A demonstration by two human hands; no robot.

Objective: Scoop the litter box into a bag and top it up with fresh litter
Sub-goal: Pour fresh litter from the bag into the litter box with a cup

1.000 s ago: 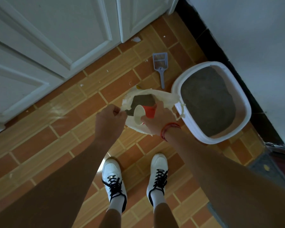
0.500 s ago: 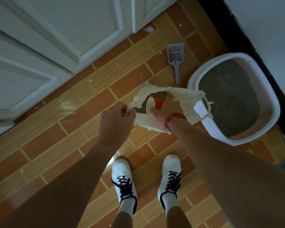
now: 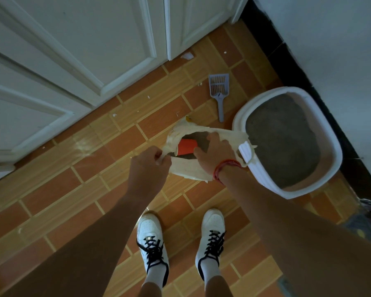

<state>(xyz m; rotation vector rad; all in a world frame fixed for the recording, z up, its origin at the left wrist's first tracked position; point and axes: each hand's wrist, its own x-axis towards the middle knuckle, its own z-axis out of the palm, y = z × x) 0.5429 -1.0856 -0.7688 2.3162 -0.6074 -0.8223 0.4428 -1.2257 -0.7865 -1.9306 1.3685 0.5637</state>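
A cream bag (image 3: pixel 186 168) with grey litter inside stands open on the tiled floor, just left of the white litter box (image 3: pixel 255 172). My left hand (image 3: pixel 148 168) pinches the bag's near-left rim. My right hand (image 3: pixel 214 153) reaches into the bag's mouth and holds a red cup (image 3: pixel 187 146), which lies tipped inside the bag. The litter box holds dark grey litter (image 3: pixel 281 138). A grey slotted scoop (image 3: pixel 219 91) lies on the floor beyond the bag, with no hand on it.
White panelled doors (image 3: pixel 77 50) run along the far left. A white wall with a black skirting (image 3: pixel 298 61) borders the box on the right. My two white shoes (image 3: pixel 152 239) stand below the bag. Small white scraps dot the tiles.
The red cup has turned from showing its white mouth to lying deeper inside the bag. My view has shifted, so the box and scoop sit further right.
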